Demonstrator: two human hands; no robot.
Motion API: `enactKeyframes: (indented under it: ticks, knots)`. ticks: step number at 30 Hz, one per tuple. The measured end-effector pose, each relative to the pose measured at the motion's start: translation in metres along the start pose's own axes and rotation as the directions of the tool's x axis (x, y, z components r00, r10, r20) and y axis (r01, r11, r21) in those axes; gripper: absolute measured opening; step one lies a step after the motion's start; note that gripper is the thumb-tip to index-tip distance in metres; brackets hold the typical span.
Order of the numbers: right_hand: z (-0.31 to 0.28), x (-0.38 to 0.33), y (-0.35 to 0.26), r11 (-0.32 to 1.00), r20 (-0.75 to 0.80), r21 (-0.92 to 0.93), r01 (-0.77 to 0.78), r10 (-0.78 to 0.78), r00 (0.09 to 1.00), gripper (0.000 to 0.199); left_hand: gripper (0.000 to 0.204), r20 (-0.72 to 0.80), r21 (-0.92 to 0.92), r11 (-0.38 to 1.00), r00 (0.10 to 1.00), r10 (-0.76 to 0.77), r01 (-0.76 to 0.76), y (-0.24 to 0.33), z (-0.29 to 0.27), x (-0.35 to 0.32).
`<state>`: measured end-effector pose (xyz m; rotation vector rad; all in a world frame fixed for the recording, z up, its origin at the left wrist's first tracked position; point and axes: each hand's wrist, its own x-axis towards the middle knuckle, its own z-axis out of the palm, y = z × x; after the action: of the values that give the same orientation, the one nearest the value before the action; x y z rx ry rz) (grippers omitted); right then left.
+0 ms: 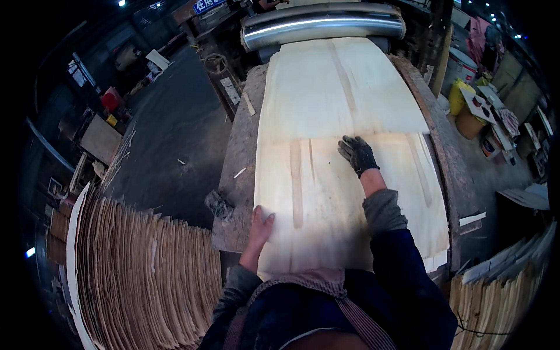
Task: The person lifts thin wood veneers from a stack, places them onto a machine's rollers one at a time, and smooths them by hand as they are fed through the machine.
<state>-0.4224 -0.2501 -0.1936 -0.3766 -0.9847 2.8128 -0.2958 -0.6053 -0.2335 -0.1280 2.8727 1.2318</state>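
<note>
Two pale wood veneer sheets lie end to end on a worn table before me. The far veneer sheet (315,87) runs up to a shiny metal roller. Its near edge meets or overlaps the near veneer sheet (332,198), which has brown streaks and reaches almost to my body. My right hand (357,154), in a dark glove, rests on the near sheet just below that seam, fingers stretched out. At the left edge of the near sheet is my left hand (261,230), bare, with thumb and fingers apart; it touches the edge and grips nothing that I can see.
The metal roller (324,32) spans the table's far end. A tall veneer stack (146,268) stands at the lower left, another stack (507,291) at the lower right. A dark lump (219,204) sits on the table's left ledge. Buckets and boards crowd the right.
</note>
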Motion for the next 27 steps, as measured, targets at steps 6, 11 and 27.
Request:
enactKeyframes:
  ticks: [6, 11, 27]
  knots:
    - [-0.002, -0.068, 0.029, 0.988, 0.080, -0.146, -0.041, 0.053, 0.995, 0.039, 0.052, 0.050, -0.325, 0.938, 0.992, -0.112, 0.122, -0.035, 0.004, 0.019]
    - [-0.022, -0.190, 0.041, 0.949, 0.355, -0.200, -0.245, 0.303, 0.884, 0.036, 0.040, 0.309, -0.767, 0.570, 0.948, -0.075, 0.295, -0.030, -0.027, 0.037]
    - [-0.063, -0.352, 0.029, 0.819, -0.311, -0.245, -0.519, 0.441, 0.842, 0.030, 0.036, 0.251, -0.902, 0.377, 0.966, 0.061, 0.210, 0.086, -0.108, 0.006]
